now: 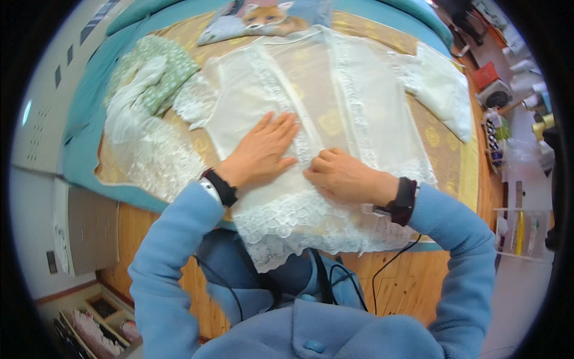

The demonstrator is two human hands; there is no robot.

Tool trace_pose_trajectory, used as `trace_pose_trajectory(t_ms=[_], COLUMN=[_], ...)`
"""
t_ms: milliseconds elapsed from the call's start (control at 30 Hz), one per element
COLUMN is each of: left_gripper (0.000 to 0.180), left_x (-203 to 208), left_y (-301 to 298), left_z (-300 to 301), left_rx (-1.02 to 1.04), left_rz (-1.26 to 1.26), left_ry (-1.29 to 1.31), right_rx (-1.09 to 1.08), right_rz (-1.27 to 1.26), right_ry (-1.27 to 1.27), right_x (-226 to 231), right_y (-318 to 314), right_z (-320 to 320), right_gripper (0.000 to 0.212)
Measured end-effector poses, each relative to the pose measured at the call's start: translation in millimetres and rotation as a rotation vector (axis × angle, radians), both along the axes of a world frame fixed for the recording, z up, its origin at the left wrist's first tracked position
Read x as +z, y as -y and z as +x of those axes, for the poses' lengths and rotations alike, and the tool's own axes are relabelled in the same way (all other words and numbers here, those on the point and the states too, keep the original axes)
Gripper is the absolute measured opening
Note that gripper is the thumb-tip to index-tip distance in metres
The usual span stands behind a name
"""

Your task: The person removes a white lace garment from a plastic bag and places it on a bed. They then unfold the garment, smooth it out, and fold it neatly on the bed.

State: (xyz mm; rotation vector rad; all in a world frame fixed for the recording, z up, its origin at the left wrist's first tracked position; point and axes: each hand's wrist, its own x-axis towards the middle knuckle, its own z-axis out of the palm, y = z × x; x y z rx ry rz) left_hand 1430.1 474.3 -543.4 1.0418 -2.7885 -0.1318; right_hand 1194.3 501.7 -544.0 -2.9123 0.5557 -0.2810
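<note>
A sheer white blouse [382, 113] with lace trim lies spread, front up, on a yellow-brown patterned cloth [445, 164]. Its scalloped lace hem [299, 224] hangs over the near edge of the bed. My left hand [263, 149] rests flat on the blouse's left front panel, fingers stretched toward the lace strip. Beside it, my right hand [344, 176] is closed at the lower part of the front opening, fingertips bent down onto the fabric. It seems to pinch the blouse edge there, though the curled fingers partly hide what they grip.
At the left lie a crumpled green dotted cloth [170, 66] and a white lace garment [149, 143]. A fox-print cushion [263, 21] sits at the back. White folded fabric [445, 90] lies at the right. Beyond are shelves with spools [532, 102] and a drawer cabinet [89, 227].
</note>
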Motion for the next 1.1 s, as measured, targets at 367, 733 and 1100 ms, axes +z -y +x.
trace_pose_trajectory(t_ms=[367, 733, 1100], left_gripper=[0.062, 0.058, 0.060], left_x=[7.7, 1.5, 3.2], left_y=[16.0, -26.3, -15.5], left_z=[5.4, -112.6, -120.7], left_rx=[0.001, -0.316, -0.409], left_rz=[0.141, 0.113, 0.272], left_ry=[-0.105, -0.040, -0.086], right_rx=[-0.030, -0.710, -0.408], right_rz=[0.193, 0.533, 0.177], right_ry=[0.278, 0.203, 0.263], right_x=[38.2, 70.9, 69.3], right_y=[1.9, -2.3, 115.6], right_z=[-38.0, -142.7, -123.5], right_gripper=[0.030, 0.015, 0.017])
